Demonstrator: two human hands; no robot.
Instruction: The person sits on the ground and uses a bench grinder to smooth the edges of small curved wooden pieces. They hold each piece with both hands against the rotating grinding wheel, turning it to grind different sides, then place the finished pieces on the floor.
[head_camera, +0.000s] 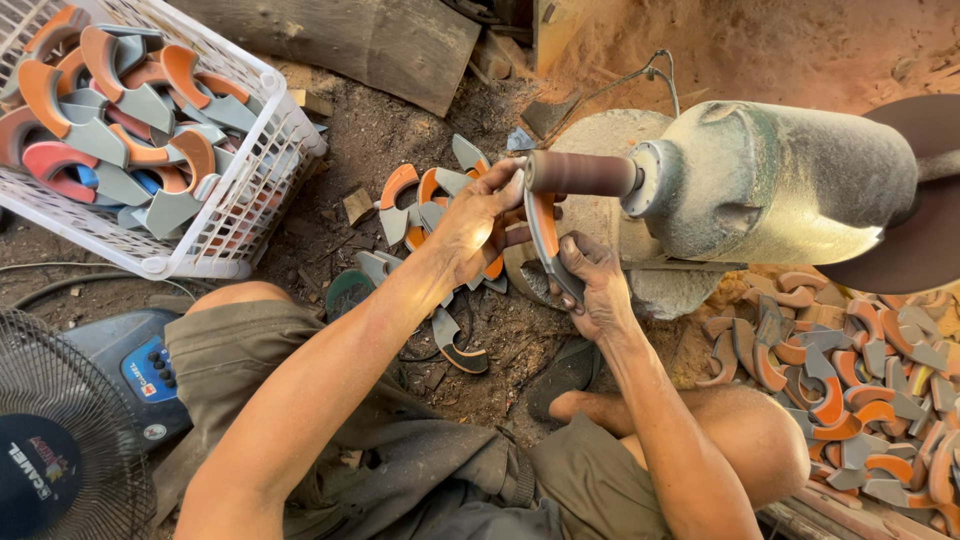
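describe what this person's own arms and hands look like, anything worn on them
Both arms are bare from above the elbow down: no sleeves show, and there are no gloves, watch or rings visible on the left hand or the right hand. Both hands and forearms look dusty. The only clothing in view is olive-grey shorts, dusty and creased.

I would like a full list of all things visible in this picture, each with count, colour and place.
curved piece: one, orange and grey, held by both hands under the sanding drum
sanding drum: one, brown, on the motor's shaft, centre
motor: one, dusty grey, upper right
basket: one, white, upper left, full of curved pieces
ground pile: several orange-grey pieces, behind the left hand
right pile: many dusty pieces, lower right
fan: one, dark, lower left
wooden board: one, brown, top
left hand: on the piece's upper end
right hand: on its lower end
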